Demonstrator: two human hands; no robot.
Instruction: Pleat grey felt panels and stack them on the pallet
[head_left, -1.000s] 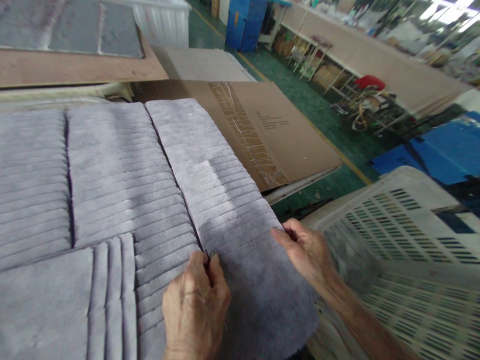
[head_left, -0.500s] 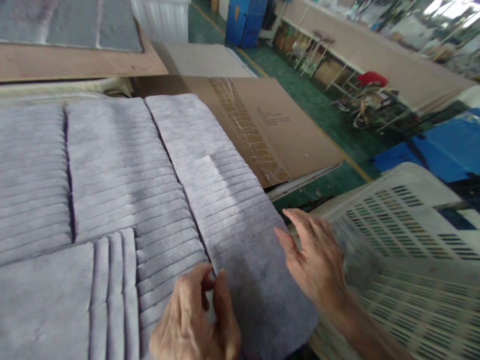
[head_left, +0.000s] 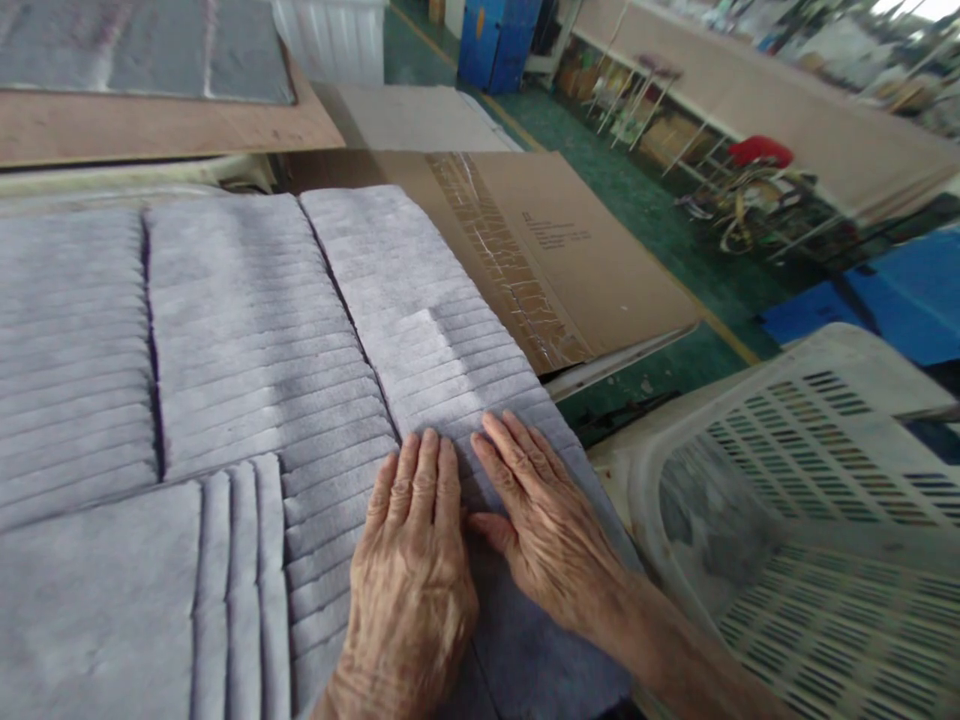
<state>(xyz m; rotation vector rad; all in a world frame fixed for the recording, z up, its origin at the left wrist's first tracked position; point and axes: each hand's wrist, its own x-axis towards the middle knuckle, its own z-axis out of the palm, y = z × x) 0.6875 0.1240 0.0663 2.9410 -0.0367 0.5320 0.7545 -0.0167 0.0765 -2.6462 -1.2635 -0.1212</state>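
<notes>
Grey felt-like sheets lie overlapping in long rows, their edges stepped like shingles. My left hand [head_left: 412, 565] rests flat, fingers stretched forward, across the seam between the middle row [head_left: 225, 330] and the right row [head_left: 420, 270]. Flat on the right row lies my right hand [head_left: 544, 530], its fingers stretched out and its thumb pointing at the left hand. Neither hand grips anything. A fanned stack of grey sheets [head_left: 97, 600] sits at the lower left, on top of the rows. Both palms and the fabric beneath them are hidden.
A white slatted plastic basket [head_left: 817, 470] stands close on the right. Behind the rows lies a flat cardboard box [head_left: 600, 270] with cracked brown tape. A board with a grey sheet [head_left: 142, 50] is at the far left. Farther off are a long workbench [head_left: 787, 110] and blue cabinet [head_left: 499, 45].
My left hand has gone from a curled pinch to lying flat, farther forward. My right hand has come left from the row's outer edge onto its surface. The view has shifted slightly.
</notes>
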